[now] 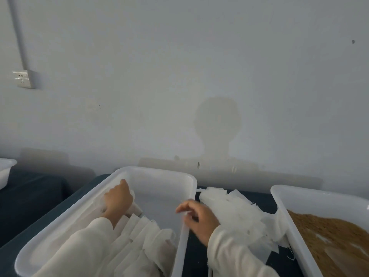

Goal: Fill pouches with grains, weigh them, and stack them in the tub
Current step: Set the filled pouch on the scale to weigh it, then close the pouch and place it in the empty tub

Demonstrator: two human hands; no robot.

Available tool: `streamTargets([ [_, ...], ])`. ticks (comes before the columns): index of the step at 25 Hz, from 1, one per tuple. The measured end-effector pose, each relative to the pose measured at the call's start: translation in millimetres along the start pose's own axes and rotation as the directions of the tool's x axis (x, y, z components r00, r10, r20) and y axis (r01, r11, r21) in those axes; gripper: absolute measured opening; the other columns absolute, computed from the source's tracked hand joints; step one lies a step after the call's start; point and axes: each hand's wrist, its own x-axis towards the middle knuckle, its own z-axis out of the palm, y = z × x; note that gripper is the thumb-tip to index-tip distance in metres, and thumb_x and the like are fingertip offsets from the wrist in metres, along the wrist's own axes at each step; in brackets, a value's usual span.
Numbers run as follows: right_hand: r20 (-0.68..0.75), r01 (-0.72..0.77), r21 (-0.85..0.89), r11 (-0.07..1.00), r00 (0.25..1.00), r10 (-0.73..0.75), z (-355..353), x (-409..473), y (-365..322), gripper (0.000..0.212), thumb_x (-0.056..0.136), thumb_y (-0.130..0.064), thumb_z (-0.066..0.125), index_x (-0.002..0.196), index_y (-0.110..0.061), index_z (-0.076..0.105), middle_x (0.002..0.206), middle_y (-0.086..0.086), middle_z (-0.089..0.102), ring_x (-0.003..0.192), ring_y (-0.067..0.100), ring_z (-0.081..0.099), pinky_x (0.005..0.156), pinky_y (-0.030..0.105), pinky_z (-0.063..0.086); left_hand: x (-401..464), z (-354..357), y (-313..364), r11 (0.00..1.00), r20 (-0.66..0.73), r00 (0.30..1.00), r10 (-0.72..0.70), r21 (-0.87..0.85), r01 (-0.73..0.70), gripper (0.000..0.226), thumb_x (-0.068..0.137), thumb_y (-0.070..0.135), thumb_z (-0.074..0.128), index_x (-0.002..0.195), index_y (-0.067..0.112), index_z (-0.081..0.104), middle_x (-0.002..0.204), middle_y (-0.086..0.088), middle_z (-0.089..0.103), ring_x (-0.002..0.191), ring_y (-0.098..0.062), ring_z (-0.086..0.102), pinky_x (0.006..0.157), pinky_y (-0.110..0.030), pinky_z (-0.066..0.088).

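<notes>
Your left hand (117, 198) grips a filled white paper pouch (134, 206), setting it on the row in the white plastic tub (159, 172); your right hand (196, 216), loose-fingered and holding nothing, rests on the rim, probably steadying.

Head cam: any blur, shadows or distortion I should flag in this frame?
Head view: right hand is motion-smeared at the fingers, left hand sharper; a soft head-and-shoulders shadow falls on the wall; wide-angle bend shows in the tub rim; whole frame looks hazy and low in contrast, white pouches barely separate from the tub.
</notes>
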Motion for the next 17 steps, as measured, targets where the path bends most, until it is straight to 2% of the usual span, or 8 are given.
streamTargets([
  [2, -0.224, -0.074, 0.04, 0.996, 0.971, 0.081, -26.3, 5.3, 18.4, 0.032, 0.085, 0.006, 0.048, 0.085, -0.024, 0.059, 0.096, -0.012, 0.065, 0.088, -0.003, 0.058, 0.082, 0.015, 0.044, -5.3, -13.8, 16.7, 0.999, -0.099, 0.995, 0.033, -0.011, -0.034, 0.025, 0.087, 0.013, 0.05, 0.112, 0.015, 0.047, 0.11, -0.006, 0.062, 0.106, -0.029, 0.055, 0.088, -0.035, 0.039],
  [4, -0.319, -0.219, -0.131, 0.967, 0.933, 0.168, -56.7, 9.3, 46.5, 0.021, 0.087, 0.001, 0.051, 0.094, -0.018, 0.058, 0.103, -0.004, 0.063, 0.098, 0.009, 0.059, 0.09, 0.024, 0.045, -12.6, -24.3, 36.1, 0.987, -0.105, 0.992, 0.077, -0.13, -0.09, 0.021, 0.085, 0.013, 0.053, 0.106, 0.018, 0.051, 0.107, -0.004, 0.063, 0.104, -0.028, 0.056, 0.085, -0.033, 0.037],
  [6, -0.219, -0.347, -0.447, 0.824, 0.936, 0.275, -76.0, 8.5, 78.9, 0.022, 0.089, -0.017, 0.058, 0.109, -0.02, 0.051, 0.116, -0.001, 0.055, 0.11, 0.018, 0.052, 0.096, 0.029, 0.042, -23.2, -27.6, 53.0, 0.96, -0.061, 0.991, 0.119, -0.247, -0.131, 0.017, 0.085, 0.017, 0.055, 0.102, 0.02, 0.055, 0.105, 0.0, 0.064, 0.102, -0.024, 0.057, 0.079, -0.029, 0.036],
  [7, -0.133, -0.347, -0.596, 0.724, 0.932, 0.337, -79.6, 7.8, 91.3, 0.032, 0.088, -0.028, 0.061, 0.115, -0.022, 0.047, 0.122, 0.0, 0.05, 0.114, 0.02, 0.048, 0.097, 0.032, 0.04, -29.3, -27.5, 59.8, 0.945, -0.044, 0.989, 0.141, -0.294, -0.147, 0.016, 0.085, 0.019, 0.057, 0.101, 0.021, 0.057, 0.105, 0.003, 0.064, 0.101, -0.022, 0.057, 0.076, -0.027, 0.036],
  [9, -0.003, -0.258, -0.782, 0.567, 0.912, 0.411, -79.5, 8.0, 103.4, 0.05, 0.084, -0.04, 0.062, 0.125, -0.024, 0.039, 0.131, 0.001, 0.041, 0.12, 0.023, 0.041, 0.1, 0.036, 0.038, -42.1, -24.1, 70.2, 0.917, -0.023, 0.98, 0.199, -0.347, -0.195, 0.014, 0.084, 0.02, 0.059, 0.098, 0.022, 0.059, 0.104, 0.006, 0.064, 0.099, -0.019, 0.057, 0.074, -0.025, 0.035],
  [12, 0.063, -0.138, -0.879, 0.457, 0.915, 0.398, -74.4, 12.0, 109.1, 0.065, 0.083, -0.047, 0.061, 0.134, -0.022, 0.03, 0.139, 0.004, 0.032, 0.124, 0.027, 0.036, 0.101, 0.04, 0.035, -57.6, -18.0, 79.5, 0.882, -0.007, 0.959, 0.282, -0.391, -0.263, 0.008, 0.086, 0.021, 0.059, 0.094, 0.021, 0.059, 0.102, 0.007, 0.063, 0.092, -0.016, 0.056, 0.075, -0.026, 0.038],
  [14, 0.074, -0.113, -0.902, 0.417, 0.911, 0.406, -69.0, 13.1, 109.8, 0.068, 0.083, -0.046, 0.06, 0.136, -0.02, 0.026, 0.142, 0.007, 0.029, 0.125, 0.03, 0.036, 0.101, 0.041, 0.033, -64.6, -17.3, 82.1, 0.872, -0.007, 0.951, 0.309, -0.396, -0.287, 0.005, 0.087, 0.022, 0.059, 0.092, 0.022, 0.057, 0.098, 0.008, 0.061, 0.088, -0.013, 0.054, 0.074, -0.026, 0.039],
  [17, 0.076, -0.109, -0.904, 0.414, 0.911, 0.405, -65.9, 13.7, 107.0, 0.053, 0.091, -0.029, 0.053, 0.136, -0.015, 0.029, 0.139, 0.01, 0.036, 0.123, 0.03, 0.043, 0.098, 0.038, 0.037, -72.7, -17.8, 86.4, 0.861, -0.005, 0.942, 0.334, -0.405, -0.307, 0.003, 0.09, 0.023, 0.057, 0.091, 0.025, 0.055, 0.094, 0.01, 0.058, 0.087, -0.011, 0.054, 0.074, -0.025, 0.04],
])
